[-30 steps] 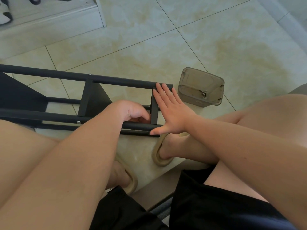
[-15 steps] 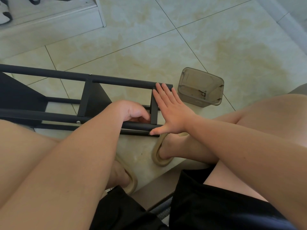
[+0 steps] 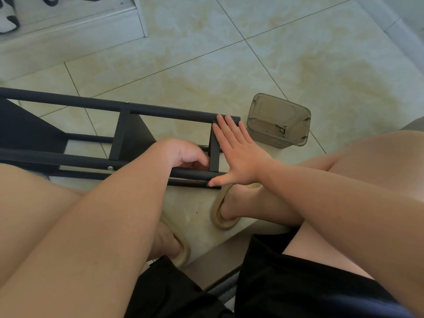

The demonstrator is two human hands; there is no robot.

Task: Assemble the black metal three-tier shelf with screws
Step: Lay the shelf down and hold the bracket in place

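Right grip (image 3: 238, 157): released, fingers straight and together, palm laid flat against the end of the shelf (image 3: 160, 111). Its fingertips (image 3: 226, 121) reach the end of the far tube, and its thumb (image 3: 213, 182) is spread down onto the end of the near tubes.

Left grip (image 3: 183, 154): reaches inside the frame, just beside the end crossbar (image 3: 214, 160). Its fingers are curled under, but the back of the hand and the crossbar hide them. Whether it grasps anything cannot be told.

Shelf position: on its side on the tiled floor (image 3: 229, 65), between the person's knees, with the black tubes running left to right. The left forearm crosses over the near tubes and covers part of them. A screw head (image 3: 110, 168) shows on the near tube and another (image 3: 126, 102) on the far tube.

Surroundings:
- A translucent grey-brown plastic box (image 3: 278, 120) stands on the floor just right of the shelf end, close to the right grip's fingertips. Loose screws (image 3: 283, 132) lie in one corner of it.
- Beige slippers (image 3: 221, 216) are on both feet, below the shelf.
- Black shorts (image 3: 298, 283) fill the lower edge.
- A raised step (image 3: 68, 35) at top left carries a black-and-white shoe (image 3: 6, 21).
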